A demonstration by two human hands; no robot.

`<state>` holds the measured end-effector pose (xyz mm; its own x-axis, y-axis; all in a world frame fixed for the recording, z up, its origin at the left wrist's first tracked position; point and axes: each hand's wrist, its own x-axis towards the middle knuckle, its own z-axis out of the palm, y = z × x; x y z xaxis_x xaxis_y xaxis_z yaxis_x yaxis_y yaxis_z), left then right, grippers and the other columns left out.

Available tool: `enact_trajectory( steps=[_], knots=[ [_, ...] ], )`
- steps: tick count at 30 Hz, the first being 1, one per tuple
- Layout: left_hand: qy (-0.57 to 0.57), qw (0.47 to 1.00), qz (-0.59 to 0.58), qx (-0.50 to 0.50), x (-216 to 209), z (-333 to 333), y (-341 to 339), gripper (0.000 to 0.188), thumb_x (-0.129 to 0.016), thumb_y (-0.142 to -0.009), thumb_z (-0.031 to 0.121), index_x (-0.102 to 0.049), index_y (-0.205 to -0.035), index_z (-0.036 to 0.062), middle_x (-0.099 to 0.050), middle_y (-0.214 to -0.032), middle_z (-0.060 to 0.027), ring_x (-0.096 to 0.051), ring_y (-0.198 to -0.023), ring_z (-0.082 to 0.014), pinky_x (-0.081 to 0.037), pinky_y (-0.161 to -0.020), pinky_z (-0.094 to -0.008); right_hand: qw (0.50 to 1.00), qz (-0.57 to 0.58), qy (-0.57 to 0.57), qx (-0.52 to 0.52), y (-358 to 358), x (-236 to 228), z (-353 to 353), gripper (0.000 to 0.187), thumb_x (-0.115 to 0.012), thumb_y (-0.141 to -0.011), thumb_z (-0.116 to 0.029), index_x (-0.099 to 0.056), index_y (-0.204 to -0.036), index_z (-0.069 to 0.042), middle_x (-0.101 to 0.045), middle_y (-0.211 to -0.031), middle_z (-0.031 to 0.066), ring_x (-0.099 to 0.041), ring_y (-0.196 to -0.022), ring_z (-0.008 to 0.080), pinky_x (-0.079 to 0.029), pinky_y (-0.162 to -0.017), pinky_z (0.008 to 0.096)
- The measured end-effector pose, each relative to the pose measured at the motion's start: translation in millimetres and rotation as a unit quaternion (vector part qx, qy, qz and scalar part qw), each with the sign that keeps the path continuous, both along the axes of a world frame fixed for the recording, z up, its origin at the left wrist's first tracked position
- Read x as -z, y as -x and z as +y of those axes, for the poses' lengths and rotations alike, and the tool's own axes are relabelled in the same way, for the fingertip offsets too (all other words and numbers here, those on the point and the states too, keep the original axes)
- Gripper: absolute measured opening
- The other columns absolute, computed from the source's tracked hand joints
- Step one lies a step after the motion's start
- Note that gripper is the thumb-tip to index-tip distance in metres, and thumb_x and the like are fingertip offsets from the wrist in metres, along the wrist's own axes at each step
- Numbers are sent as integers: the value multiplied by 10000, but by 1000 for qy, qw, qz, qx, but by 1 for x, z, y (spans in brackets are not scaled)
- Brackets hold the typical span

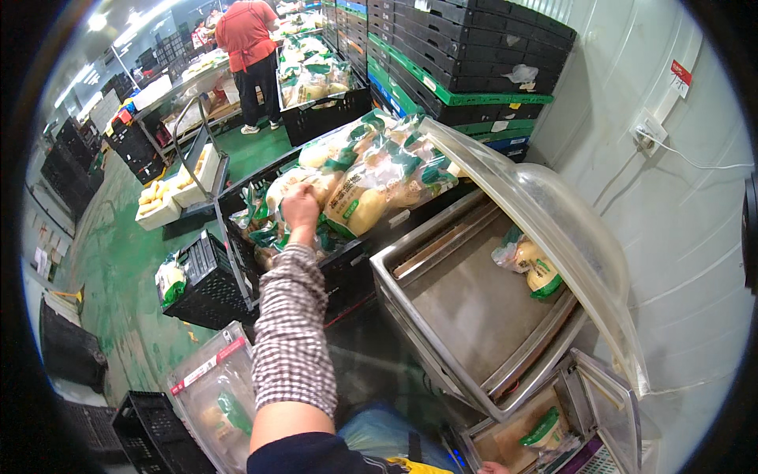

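My left hand (300,208), in a checked sleeve, reaches into a black crate piled with clear-and-green plastic bags (367,207) of pale yellow produce. Its fingers are closed on the top of one produce bag (322,183). At the lower edge only a sliver of my right hand (493,468) shows, beside a small metal chamber machine, and its fingers are hidden. Inside that machine lies another bag (542,430). A larger steel chamber machine (474,308) stands with its clear domed lid (545,213) raised. Two filled bags (530,265) lie at its right side.
A clear-lidded machine (213,387) with a bag under its lid sits at lower left. Black crates (213,276) stand on the green floor, and tall crate stacks (474,55) rise behind. A person in red (245,39) stands farther back. A socket with cable (649,134) is on the right wall.
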<state>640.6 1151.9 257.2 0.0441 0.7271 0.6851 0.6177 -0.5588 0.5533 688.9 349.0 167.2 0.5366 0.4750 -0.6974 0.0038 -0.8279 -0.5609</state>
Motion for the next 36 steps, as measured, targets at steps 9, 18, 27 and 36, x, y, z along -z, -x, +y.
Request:
enact_trajectory(
  steps=[9, 18, 27, 36],
  knots=[
    [109, 921, -257, 271, -163, -112, 74, 155, -573, -870, 122, -619, -859, -26, -585, -746, 26, -477, -655, -22, -379, -595, -157, 943, -136, -226, -200, -36, -125, 191, 382, -619, -763, -220, -565, -1095, -38, -594, -1012, 159, -561, -932, 315, -447, -818, 376],
    [363, 835, -319, 261, -188, -202, 90, 72, -598, -820, 88, -617, -818, 18, -557, -653, 33, -431, -473, -13, -294, -363, -140, 834, -209, -449, -242, -44, -198, 258, 324, -620, -787, -157, -571, -1081, -28, -597, -1026, 158, -562, -942, 309, -452, -810, 363],
    [80, 986, -99, 110, -138, -105, 103, 102, -587, -809, 73, -657, -844, 8, -640, -707, -26, -528, -584, -79, -427, -569, -231, 955, -36, -285, -71, -29, -126, 191, 259, -610, -803, -128, -600, -1030, -4, -633, -915, 112, -609, -785, 157, -481, -709, 264],
    [-61, 977, 56, 196, -63, -67, -22, 271, -603, -763, 157, -583, -997, 21, -598, -975, -161, -559, -934, -330, -449, -808, -388, 977, -63, -167, -117, -7, -133, 200, 326, -601, -809, -243, -591, -1073, -52, -615, -989, 130, -595, -912, 256, -472, -775, 331]
  ],
)
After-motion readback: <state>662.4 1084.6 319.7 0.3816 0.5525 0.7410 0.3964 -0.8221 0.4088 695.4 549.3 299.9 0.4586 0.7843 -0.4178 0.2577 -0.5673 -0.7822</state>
